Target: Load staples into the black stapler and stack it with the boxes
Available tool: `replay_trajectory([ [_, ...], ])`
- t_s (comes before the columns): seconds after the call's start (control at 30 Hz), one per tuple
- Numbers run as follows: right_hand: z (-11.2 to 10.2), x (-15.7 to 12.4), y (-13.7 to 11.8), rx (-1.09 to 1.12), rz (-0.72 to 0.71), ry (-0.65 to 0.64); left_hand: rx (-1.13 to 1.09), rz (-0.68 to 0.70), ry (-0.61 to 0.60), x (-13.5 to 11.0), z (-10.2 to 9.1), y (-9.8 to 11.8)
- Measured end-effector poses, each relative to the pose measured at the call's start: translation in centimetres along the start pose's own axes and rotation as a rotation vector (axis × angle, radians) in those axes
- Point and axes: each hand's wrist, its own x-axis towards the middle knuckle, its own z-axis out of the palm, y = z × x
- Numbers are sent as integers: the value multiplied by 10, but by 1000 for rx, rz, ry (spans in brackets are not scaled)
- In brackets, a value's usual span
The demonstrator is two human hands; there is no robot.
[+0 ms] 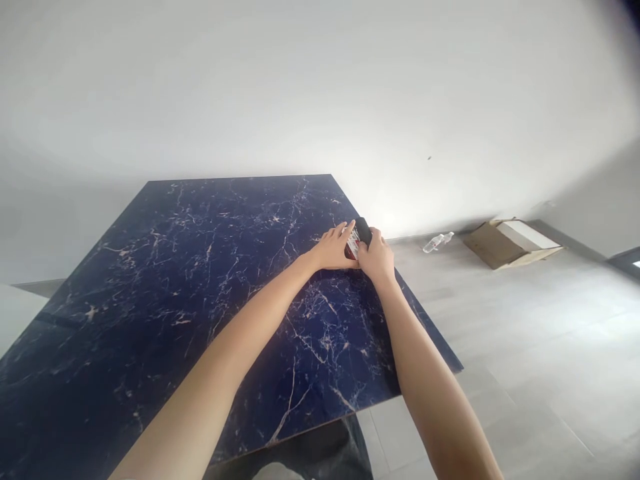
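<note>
A small dark container [354, 244] with a black top and a white-and-red label is held between my two hands, near the right edge of the blue marble-patterned table [225, 267]. My left hand [334, 249] closes around its left side, with the fingers bent over the labelled part. From the right, my right hand [377, 257] grips it, its thumb lying against the label side and its fingers at the far side of the black top. The container looks tilted. My hands cover part of it, and its exact kind is not clear.
A white wall [250, 87] rises behind the table. On the floor to the right lie a clear plastic bottle [437, 242] and an open cardboard box [495, 247] with something white in it. A dark object [310, 453] is below the table's front edge.
</note>
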Motion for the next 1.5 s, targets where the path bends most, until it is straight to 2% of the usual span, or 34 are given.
replay_trajectory([
  [0.17, 3, -4, -4, -15, 24, 32, -7, 14, 10, -2, -2, 0],
  [0.27, 5, -9, -10, -38, -9, 191, -16, 51, 38, -6, -5, 0],
  [0.37, 5, -15, -18, -21, -137, 375, -14, 86, 198, -12, -8, 4],
  [0.43, 6, -19, -23, 27, -241, 415, 1, 71, 333, -18, -11, 7],
  [0.5, 7, -22, -28, 63, -316, 396, 30, 57, 421, -26, -15, 7],
  [0.57, 11, -25, -33, 72, -377, 333, 82, 59, 444, -37, -26, 1],
  [0.67, 18, -31, -41, 69, -493, 230, 197, 21, 430, -63, -56, -26],
  [0.73, 24, -36, -46, 62, -568, 204, 278, -112, 444, -87, -84, -53],
  [0.8, 31, -42, -53, 33, -606, 201, 366, -325, 465, -115, -110, -79],
  [0.9, 44, -45, -66, 0, -566, 179, 406, -479, 493, -150, -136, -108],
  [1.0, 60, -40, -84, 20, -545, 92, 418, -528, 440, -163, -142, -118],
  [1.07, 72, -32, -96, 14, -534, 9, 415, -539, 385, -160, -139, -118],
  [1.13, 84, -21, -108, -21, -450, -49, 411, -558, 355, -155, -136, -117],
  [1.2, 96, -11, -122, -56, -353, -76, 412, -588, 367, -152, -136, -115],
  [1.3, 114, -4, -147, -89, -283, -51, 447, -643, 461, -154, -139, -111],
  [1.37, 124, -6, -167, -91, -331, -20, 491, -682, 551, -157, -141, -110],
  [1.43, 131, -9, -185, -73, -440, -5, 517, -698, 637, -159, -143, -109],
  [1.5, 135, -12, -197, -45, -505, -25, 500, -664, 640, -161, -142, -110],
])
